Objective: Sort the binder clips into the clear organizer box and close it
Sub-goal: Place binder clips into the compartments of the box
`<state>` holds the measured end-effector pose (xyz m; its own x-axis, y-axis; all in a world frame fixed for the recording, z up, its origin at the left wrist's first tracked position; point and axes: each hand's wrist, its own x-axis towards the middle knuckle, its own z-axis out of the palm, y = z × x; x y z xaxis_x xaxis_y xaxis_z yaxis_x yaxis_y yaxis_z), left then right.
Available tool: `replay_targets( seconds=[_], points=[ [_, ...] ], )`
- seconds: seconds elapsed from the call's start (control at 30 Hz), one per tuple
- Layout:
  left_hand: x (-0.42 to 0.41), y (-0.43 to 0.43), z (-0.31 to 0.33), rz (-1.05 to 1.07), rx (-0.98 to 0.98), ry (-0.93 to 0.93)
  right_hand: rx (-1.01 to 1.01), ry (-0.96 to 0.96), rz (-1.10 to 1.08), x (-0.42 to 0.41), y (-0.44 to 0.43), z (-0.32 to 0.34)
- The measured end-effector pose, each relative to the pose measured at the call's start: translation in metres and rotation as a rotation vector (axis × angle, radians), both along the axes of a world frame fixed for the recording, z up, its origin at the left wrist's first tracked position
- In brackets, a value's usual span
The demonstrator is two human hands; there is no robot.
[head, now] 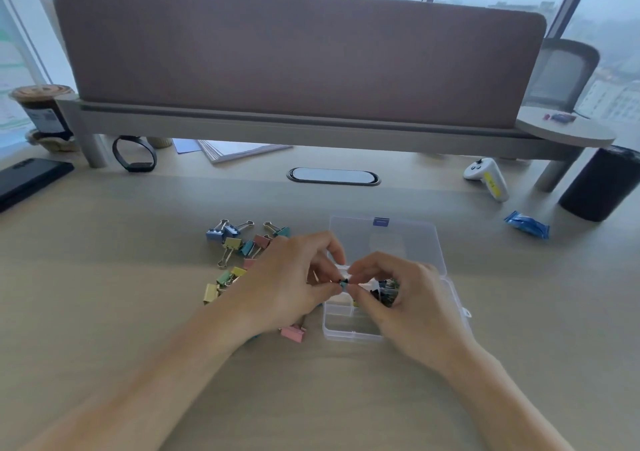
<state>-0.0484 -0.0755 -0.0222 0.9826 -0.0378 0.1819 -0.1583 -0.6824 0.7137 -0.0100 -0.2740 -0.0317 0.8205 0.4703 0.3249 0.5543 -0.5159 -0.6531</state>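
A clear organizer box (341,333) lies open on the desk, its lid (384,239) folded back flat. Several small dark clips (388,293) sit in a right compartment, partly hidden by my right hand (398,298). My left hand (294,284) and my right hand meet above the box and both pinch one small teal binder clip (344,283) between fingertips. Several pastel binder clips (242,243) in blue, yellow, teal and pink lie scattered left of the box. One pink clip (293,332) rests by the box's front left corner.
A raised shelf with a fabric divider (298,52) spans the back. Under and near it are a black wristband (135,154), papers (235,149), a white controller (486,177), a dark cylinder (599,184) and a blue packet (526,225). A black device (27,180) lies far left.
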Motion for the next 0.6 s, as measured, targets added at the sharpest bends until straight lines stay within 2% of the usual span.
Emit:
replay_targets(
  seconds=[0.33,0.6],
  points=[
    [0.002,-0.005,-0.003,0.008,0.059,-0.067,-0.057,-0.031,0.024,0.002,-0.001,-0.003],
    [0.003,-0.004,0.004,0.075,0.213,-0.049,-0.076,-0.102,0.046,0.009,0.0,-0.015]
  ],
)
